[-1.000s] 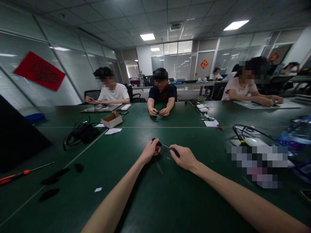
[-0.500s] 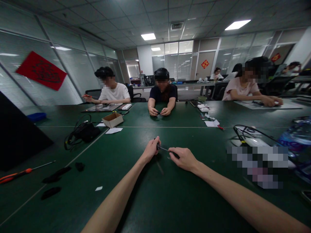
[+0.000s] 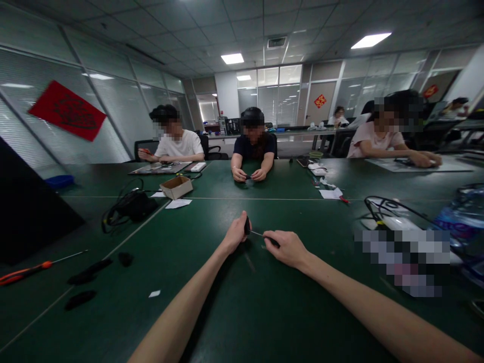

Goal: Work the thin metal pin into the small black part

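My left hand (image 3: pixel 237 234) is closed around a small black part (image 3: pixel 247 226), held up over the green table (image 3: pixel 264 312). What kind of part it is cannot be made out, since the fingers cover much of it. My right hand (image 3: pixel 286 247) grips a screwdriver (image 3: pixel 273 241) by its dark handle. Its thin metal shaft points left, and the tip meets or nearly meets the black part. Both forearms reach in from the bottom of the view.
An orange-and-black screwdriver (image 3: pixel 45 265) and several black pieces (image 3: pixel 80 299) lie at left, near a white scrap (image 3: pixel 155 294). Beyond are a black cable bundle (image 3: pixel 130 205) and a cardboard box (image 3: pixel 176 187). A water bottle (image 3: pixel 461 217) stands right. A co-worker (image 3: pixel 252 146) sits opposite.
The black part has turned slightly in my left hand, showing more of its side. My right hand stays almost still with the screwdriver. The person at far left has shifted the raised hand.
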The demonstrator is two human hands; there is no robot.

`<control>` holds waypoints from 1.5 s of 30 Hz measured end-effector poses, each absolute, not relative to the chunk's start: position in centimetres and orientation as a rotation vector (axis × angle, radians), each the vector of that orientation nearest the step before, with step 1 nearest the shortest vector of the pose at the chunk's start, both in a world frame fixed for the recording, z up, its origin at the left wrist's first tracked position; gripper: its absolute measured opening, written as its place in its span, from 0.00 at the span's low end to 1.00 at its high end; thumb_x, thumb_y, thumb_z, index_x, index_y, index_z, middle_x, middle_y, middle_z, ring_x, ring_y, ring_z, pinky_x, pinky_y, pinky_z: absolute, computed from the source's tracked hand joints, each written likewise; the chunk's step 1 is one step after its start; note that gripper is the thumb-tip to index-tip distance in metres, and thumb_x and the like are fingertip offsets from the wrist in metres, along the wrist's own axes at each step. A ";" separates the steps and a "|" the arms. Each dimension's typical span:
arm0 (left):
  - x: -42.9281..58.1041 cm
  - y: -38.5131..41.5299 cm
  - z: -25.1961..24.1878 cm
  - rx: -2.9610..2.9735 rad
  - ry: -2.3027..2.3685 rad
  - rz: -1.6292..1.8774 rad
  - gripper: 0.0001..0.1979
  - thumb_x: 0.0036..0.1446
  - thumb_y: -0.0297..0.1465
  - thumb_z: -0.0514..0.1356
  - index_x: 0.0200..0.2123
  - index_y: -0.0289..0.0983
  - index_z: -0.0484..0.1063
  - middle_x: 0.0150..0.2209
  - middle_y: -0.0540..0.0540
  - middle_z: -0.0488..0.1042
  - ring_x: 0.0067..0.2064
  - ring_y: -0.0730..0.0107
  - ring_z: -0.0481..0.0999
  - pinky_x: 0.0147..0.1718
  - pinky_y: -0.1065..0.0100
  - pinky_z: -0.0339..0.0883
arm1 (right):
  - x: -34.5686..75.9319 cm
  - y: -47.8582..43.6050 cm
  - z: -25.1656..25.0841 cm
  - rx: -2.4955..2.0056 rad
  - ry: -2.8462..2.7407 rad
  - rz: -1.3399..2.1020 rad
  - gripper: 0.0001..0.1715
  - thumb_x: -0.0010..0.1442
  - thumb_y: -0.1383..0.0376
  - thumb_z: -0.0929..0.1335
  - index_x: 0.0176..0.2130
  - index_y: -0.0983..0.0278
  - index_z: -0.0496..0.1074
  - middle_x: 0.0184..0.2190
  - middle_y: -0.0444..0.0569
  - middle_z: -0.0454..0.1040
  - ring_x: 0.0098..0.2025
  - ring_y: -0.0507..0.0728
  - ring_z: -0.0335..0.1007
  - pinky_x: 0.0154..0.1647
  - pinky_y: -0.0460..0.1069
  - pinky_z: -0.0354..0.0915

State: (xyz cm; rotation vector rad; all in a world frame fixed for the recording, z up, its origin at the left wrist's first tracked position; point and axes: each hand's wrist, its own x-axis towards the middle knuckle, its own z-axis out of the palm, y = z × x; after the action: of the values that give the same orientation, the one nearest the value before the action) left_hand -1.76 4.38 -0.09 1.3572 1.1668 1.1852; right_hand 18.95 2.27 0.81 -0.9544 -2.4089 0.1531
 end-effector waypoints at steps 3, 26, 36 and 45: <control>-1.8 4.5 -0.2 1.412 1.242 1.180 0.33 0.55 0.57 0.41 0.23 0.34 0.65 0.13 0.52 0.56 0.14 0.77 0.55 0.15 0.73 0.45 | 19.0 2.2 0.9 -0.955 -2.420 0.139 0.16 0.63 0.60 0.59 0.45 0.61 0.70 0.29 0.46 0.72 0.27 0.50 0.66 0.31 0.45 0.61; -0.6 4.7 -0.2 1.659 1.680 1.319 0.31 0.61 0.47 0.37 0.18 0.36 0.66 0.19 0.46 0.68 0.25 0.68 0.67 0.29 0.70 0.55 | 18.8 1.6 0.7 -1.004 -2.423 0.159 0.17 0.67 0.57 0.55 0.48 0.61 0.66 0.33 0.48 0.72 0.31 0.52 0.70 0.31 0.46 0.64; -0.7 4.3 -0.1 1.555 1.445 1.229 0.32 0.58 0.52 0.40 0.20 0.35 0.66 0.16 0.48 0.64 0.20 0.72 0.63 0.21 0.71 0.54 | 18.6 2.6 0.8 -1.049 -2.229 0.279 0.18 0.67 0.57 0.55 0.46 0.62 0.67 0.30 0.47 0.73 0.28 0.52 0.69 0.29 0.46 0.64; -1.6 4.7 -0.8 1.336 1.225 1.224 0.31 0.55 0.56 0.42 0.23 0.35 0.64 0.13 0.52 0.56 0.13 0.78 0.53 0.14 0.73 0.43 | 18.6 1.7 1.4 -0.950 -2.394 0.246 0.17 0.66 0.58 0.56 0.45 0.61 0.68 0.30 0.46 0.73 0.30 0.52 0.69 0.33 0.46 0.63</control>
State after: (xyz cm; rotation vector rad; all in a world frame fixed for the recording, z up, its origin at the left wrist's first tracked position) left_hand -1.64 4.75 -0.81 1.3364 1.2253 1.2241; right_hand 18.63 1.68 1.36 -0.9499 -2.3937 0.2464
